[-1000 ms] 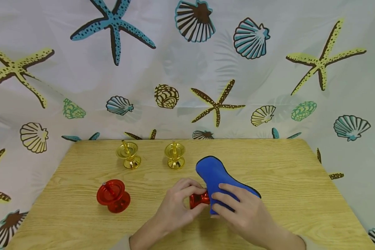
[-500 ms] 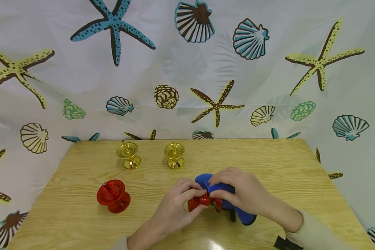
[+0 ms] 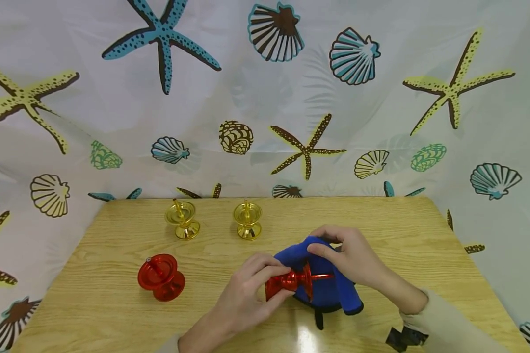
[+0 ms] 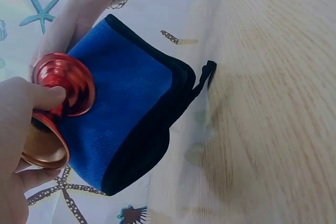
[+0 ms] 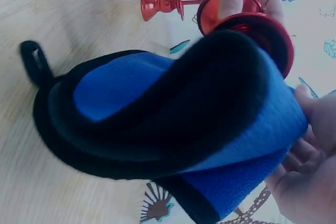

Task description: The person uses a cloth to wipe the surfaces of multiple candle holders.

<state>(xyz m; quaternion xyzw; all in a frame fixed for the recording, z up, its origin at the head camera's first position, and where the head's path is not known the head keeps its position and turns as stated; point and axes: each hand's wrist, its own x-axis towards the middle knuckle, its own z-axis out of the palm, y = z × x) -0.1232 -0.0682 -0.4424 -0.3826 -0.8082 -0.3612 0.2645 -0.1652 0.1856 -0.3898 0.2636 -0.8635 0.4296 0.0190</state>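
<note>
In the head view my left hand (image 3: 251, 294) pinches a red metallic candle holder (image 3: 291, 280) by its narrow stem, tipped on its side. Its dish and thin spike point right. My right hand (image 3: 351, 257) grips a blue cloth (image 3: 320, 289) with black edging and a black loop, folded over and hanging behind the dish and spike. From the left wrist, the candle holder's hollow base (image 4: 46, 145) faces the camera, with the cloth (image 4: 123, 77) just beyond. In the right wrist view the fold of cloth (image 5: 142, 85) covers part of the candle holder (image 5: 281, 45).
A second red candle holder (image 3: 161, 277) stands on the wooden table (image 3: 221, 264) at the left. Two gold candle holders, one at the back left (image 3: 183, 218) and another near the middle (image 3: 248, 220), stand farther back. A shell-patterned curtain (image 3: 265, 98) hangs behind the table.
The right hand has moved up and folded the cloth back, away from the held candle holder, so its dish and spike now show. The left hand has barely moved.
</note>
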